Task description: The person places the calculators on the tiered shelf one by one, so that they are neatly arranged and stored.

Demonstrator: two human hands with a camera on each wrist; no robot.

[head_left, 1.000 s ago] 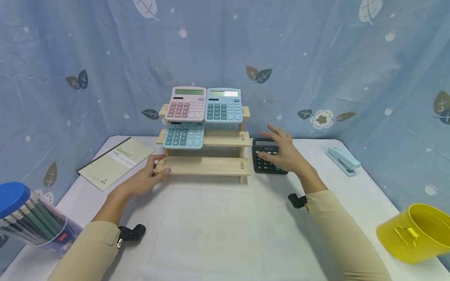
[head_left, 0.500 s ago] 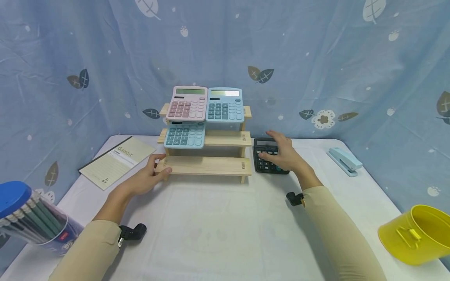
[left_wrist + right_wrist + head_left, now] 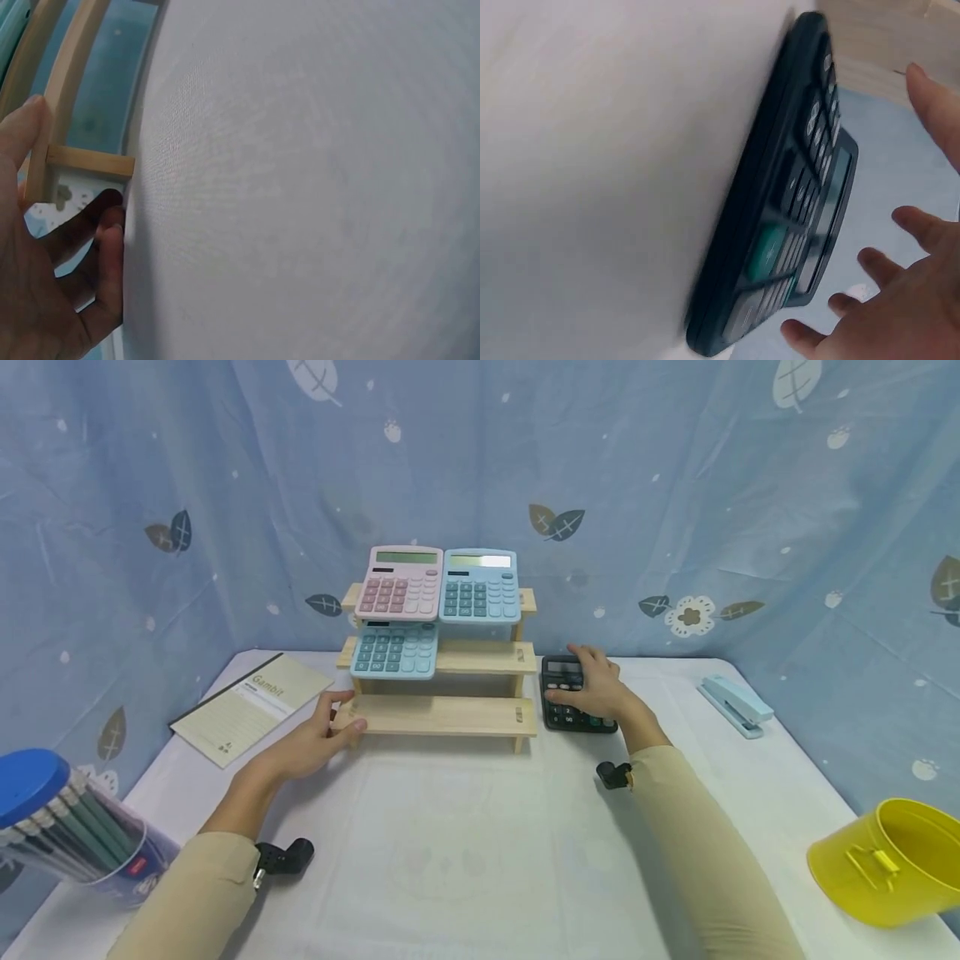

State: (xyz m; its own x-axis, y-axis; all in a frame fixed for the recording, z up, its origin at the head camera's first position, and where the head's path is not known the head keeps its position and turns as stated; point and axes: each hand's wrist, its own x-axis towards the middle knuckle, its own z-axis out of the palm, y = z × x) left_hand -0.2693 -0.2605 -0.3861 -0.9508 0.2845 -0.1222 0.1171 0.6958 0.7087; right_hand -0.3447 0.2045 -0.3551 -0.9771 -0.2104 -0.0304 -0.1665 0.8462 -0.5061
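Here the black calculator (image 3: 573, 693) lies flat on the tabletop (image 3: 465, 835) just right of the wooden rack (image 3: 438, 714), directly beneath the right hand (image 3: 600, 689), whose spread fingers (image 3: 922, 225) hover around it without yet clasping, while the left hand (image 3: 307, 743) holds the rack's lower left corner.

left hand (image 3: 311, 745): being held low and forward, thumb up, fingers loosely curled
right hand (image 3: 596, 687): being stretched out further ahead, palm down, fingers spread and relaxed
arms: both being kept extended, tan sleeves down to the wrists

A blue curtain (image 3: 675, 485) printed with leaves and flowers fills the upper frame; a white-clothed table (image 3: 465, 860) spans the lower half under even light.
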